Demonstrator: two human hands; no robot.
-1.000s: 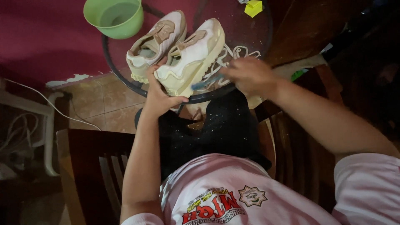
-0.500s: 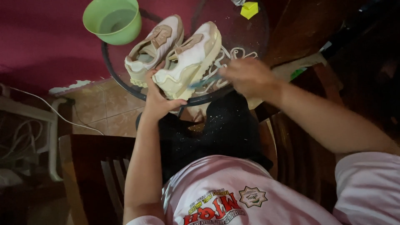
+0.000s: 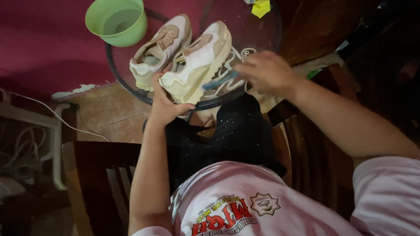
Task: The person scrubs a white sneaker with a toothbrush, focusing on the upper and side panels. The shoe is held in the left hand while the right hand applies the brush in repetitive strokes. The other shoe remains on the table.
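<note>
Nothing much is shifting since before: at frame centre my left hand (image 3: 168, 102) is gripping the cream sneaker (image 3: 197, 65) steady while my right hand (image 3: 264, 72), clutching a blue brush (image 3: 219, 81), is scrubbing its side.

On the small round glass table (image 3: 131, 89), two cream and white shoes (image 3: 199, 65) fill the middle, a green plastic bowl (image 3: 117, 22) blocks eleven o'clock, and only the red-looking glass at one o'clock has room for a hand.
</note>
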